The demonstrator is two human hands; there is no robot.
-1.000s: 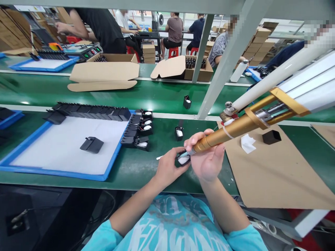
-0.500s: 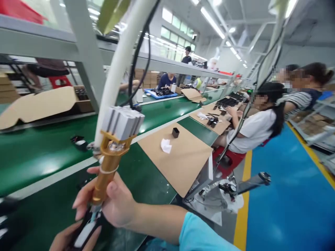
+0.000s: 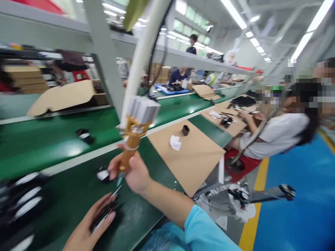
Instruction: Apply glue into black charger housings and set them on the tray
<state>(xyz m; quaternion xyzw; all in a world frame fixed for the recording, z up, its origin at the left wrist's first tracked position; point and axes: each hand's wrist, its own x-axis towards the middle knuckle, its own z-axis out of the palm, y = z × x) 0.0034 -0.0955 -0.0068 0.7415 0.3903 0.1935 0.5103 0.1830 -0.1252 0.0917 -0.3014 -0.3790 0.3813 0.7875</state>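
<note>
My right hand (image 3: 137,176) is wrapped round a gold-coloured handheld tool (image 3: 132,142) topped by a grey finned block. Its narrow, bluish tip points down. Below it, my left hand (image 3: 90,225) grips a small black part (image 3: 102,217) with a pale strip on it between thumb and fingers. A gap shows between the tool's tip and this part, though motion blurs both. Behind my right fingers, on the dark green surface, lies another black part (image 3: 103,175) with a white patch.
Blurred black-and-white parts (image 3: 28,195) are heaped at left. One more part (image 3: 85,135) lies on the green belt (image 3: 54,139). A cardboard sheet (image 3: 188,160) carries a white scrap (image 3: 175,143) and a small black box (image 3: 185,130). A co-worker in a white top (image 3: 282,132) sits at right.
The view has swung left. The tool's tip, earlier at the part in my left hand, has come up away from it, and my hands are further apart.
</note>
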